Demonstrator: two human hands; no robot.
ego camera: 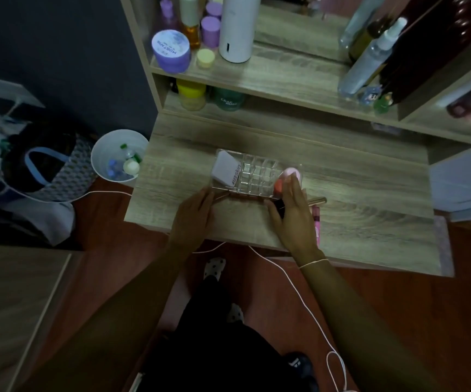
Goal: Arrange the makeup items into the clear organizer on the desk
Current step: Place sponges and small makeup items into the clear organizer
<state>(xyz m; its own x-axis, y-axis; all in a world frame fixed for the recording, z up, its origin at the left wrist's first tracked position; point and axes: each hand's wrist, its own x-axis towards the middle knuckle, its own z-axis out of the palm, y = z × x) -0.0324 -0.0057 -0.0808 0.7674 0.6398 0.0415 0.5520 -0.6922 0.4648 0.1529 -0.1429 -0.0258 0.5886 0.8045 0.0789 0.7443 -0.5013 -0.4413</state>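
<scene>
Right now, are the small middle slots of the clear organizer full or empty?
Empty, apparently: the clear organizer's middle slots show only clear dividers; a white compact fills its left end.

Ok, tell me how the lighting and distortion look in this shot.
Head view: dim overall, the forearms near-black; the brightest patch falls on the desk around the clear organizer. Wide-angle bending splays the shelf edges outward, and the spray bottle looks soft.

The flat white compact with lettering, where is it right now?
The flat white compact leans in the left end compartment of the clear plastic organizer, just beyond the left hand.
</scene>
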